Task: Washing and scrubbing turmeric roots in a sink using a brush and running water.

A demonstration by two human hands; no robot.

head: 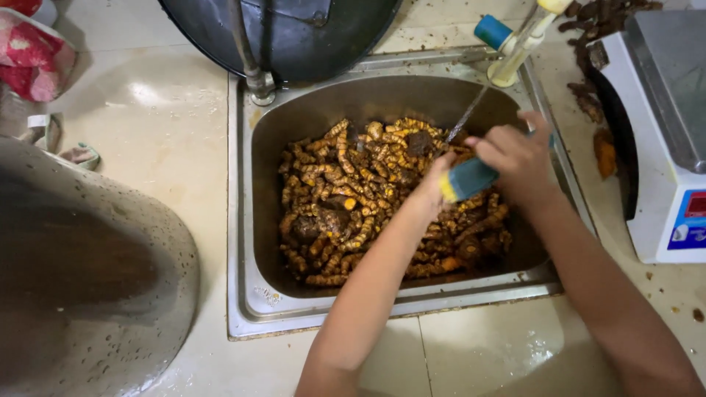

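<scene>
Inside sink, muddy orange turmeric roots

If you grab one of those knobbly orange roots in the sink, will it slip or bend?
The roots look wet and muddy, so probably slippery. Their short, thick, knobbly shape suggests they stay stiff and barely roll. In the steel sink they lie heaped, so neighbours may tumble.

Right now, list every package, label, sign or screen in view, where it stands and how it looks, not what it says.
Scale: on the counter right of the sink; boxy white body, grey metal platform on top.
Scale's front panel: lower right of the scale; blue label with a small reddish display window.
No packages or signs show elsewhere.
</scene>
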